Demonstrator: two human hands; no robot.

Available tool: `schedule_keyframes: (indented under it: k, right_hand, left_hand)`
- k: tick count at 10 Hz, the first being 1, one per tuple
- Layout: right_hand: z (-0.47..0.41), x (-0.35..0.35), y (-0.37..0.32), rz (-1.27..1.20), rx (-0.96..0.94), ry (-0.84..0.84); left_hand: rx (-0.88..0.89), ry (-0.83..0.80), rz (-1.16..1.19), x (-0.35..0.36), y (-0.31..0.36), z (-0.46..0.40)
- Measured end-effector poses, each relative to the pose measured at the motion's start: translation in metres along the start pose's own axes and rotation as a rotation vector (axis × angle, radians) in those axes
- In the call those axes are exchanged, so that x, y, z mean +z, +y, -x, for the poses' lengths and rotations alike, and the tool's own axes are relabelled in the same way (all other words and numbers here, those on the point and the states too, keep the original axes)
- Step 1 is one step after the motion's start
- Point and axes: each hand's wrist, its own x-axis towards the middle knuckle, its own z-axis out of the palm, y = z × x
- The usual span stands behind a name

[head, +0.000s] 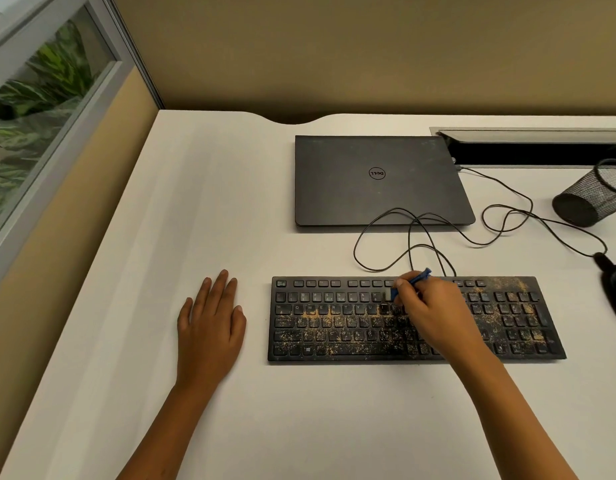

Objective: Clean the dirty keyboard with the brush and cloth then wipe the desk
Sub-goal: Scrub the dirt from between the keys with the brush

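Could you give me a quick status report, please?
Right hand grips brush on dirty keyboard. Left hand flat on desk. Nothing blocking.

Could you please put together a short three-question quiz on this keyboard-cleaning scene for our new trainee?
1. Which hand holds the brush?
2. True or false: the laptop beyond the keyboard is open.
3. The left hand is: A) flat on the desk, B) on the keyboard, C) holding a cloth.

Key:
1. The right hand, with the bristles on the number row.
2. False; its lid is closed.
3. A, left of the keyboard.
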Motion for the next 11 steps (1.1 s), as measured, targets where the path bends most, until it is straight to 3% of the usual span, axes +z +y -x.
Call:
schedule_keyframes:
  k: [2,4,6,11]
  right_hand:
    - [0.003,0.007,0.001,-0.020,0.029,-0.054]
    - [0.004,0.001,0.003,-0.155,-0.008,0.091]
    - [0.005,0.005,0.005,-0.075,0.020,-0.038]
    - [0.005,0.004,0.022,-0.206,0.007,0.169]
  left_hand:
    - [0.001,0.002,-0.003,0.000,-0.001,0.000]
    - [0.006,0.004,-0.002,0.000,0.000,0.000]
    - [0.002,0.003,-0.007,0.000,0.000,0.000]
    - [-0.001,-0.004,-0.006,-0.001,0.000,0.000]
